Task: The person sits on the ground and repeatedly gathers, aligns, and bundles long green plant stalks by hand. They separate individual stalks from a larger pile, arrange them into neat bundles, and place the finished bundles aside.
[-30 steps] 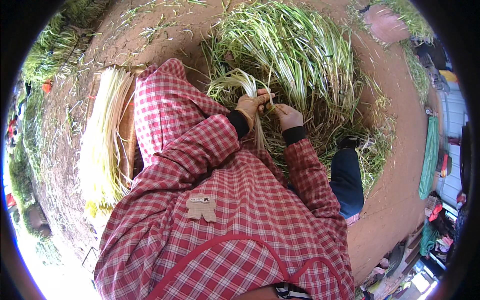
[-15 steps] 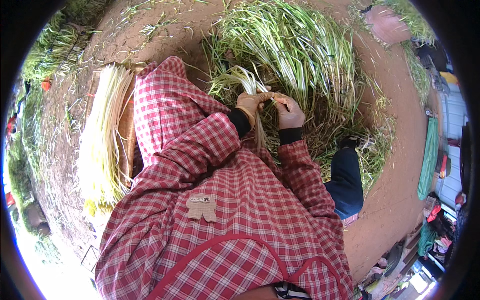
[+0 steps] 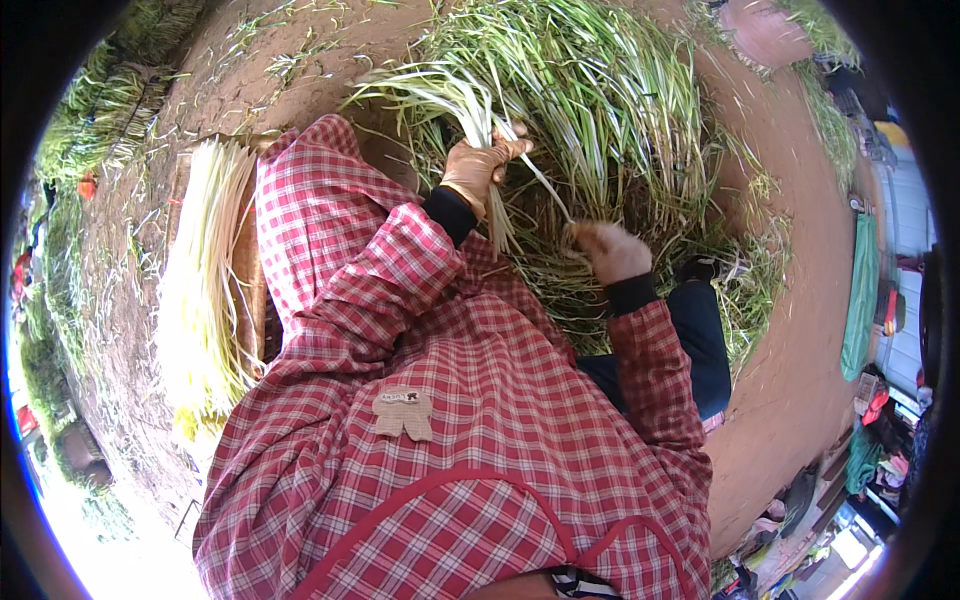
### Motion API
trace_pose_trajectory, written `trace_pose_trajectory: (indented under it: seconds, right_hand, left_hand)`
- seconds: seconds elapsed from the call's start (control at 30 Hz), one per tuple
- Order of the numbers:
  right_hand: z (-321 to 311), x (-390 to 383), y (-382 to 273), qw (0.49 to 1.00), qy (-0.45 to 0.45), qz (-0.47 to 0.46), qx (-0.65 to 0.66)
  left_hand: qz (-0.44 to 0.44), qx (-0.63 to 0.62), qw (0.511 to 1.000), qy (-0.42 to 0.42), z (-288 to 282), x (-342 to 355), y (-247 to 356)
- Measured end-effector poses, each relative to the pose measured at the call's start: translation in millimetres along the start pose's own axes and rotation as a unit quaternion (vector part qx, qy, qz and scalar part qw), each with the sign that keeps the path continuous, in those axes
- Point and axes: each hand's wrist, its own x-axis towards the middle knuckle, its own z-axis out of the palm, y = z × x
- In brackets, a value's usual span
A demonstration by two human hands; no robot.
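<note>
My left hand (image 3: 478,172), in a tan glove, is closed around a small bunch of long stalks (image 3: 470,100), white at the stem and green toward the leaf tips. Its leafy ends fan out to the upper left and the pale stem ends hang below the fist. From near my left fingertips one thin pale strand (image 3: 548,188) slants down to my right hand (image 3: 615,253). The gloved right fingers, somewhat blurred, are pinched at the strand's lower end. Just beyond both hands lies a big heap of the same leafy stalks (image 3: 600,110).
On my left, a pile of cleaned pale yellow stalks (image 3: 205,280) lies on a brown board (image 3: 250,262). Leaf scraps litter the brown ground (image 3: 300,75). A dark-trousered leg (image 3: 700,345) is at the right. Farther right hangs a green cloth (image 3: 860,300) beside assorted clutter.
My hands have drawn apart: the left moved up and left with the bunch, the right moved down and right. The thin strand now stretches between them.
</note>
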Motion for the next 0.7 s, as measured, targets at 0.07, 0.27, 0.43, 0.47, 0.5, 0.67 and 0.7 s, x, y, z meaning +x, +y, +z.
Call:
trace_pose_trajectory:
  seconds: [0.07,0.27,0.43,0.47,0.5,0.67,0.7]
  right_hand:
    - [-3,27,-14,0.982,0.149,-0.076,0.092]
    - [37,71,-35,0.816,-0.044,0.089,0.569]
    - [65,72,-22,0.853,0.015,0.137,0.503]
    - [69,72,-20,0.877,0.025,0.125,0.464]
    - [74,72,-19,0.880,0.029,0.138,0.453]
    - [91,75,-15,0.835,0.035,0.167,0.523]
    - [93,75,-13,0.809,0.044,0.181,0.558]
  left_hand:
    - [0.008,-0.007,1.000,-0.022,4,-3,-2]
    - [-0.012,-0.022,0.998,-0.057,1,-4,-7]
    - [-0.033,-0.029,0.999,0.009,1,-8,-30]
    - [-0.046,-0.021,0.999,0.019,3,-10,-36]
    - [-0.062,0.011,0.997,0.037,2,-9,-39]
    - [-0.053,0.006,0.995,0.082,-1,-6,-48]
    - [-0.053,0.005,0.995,0.088,-1,-5,-48]
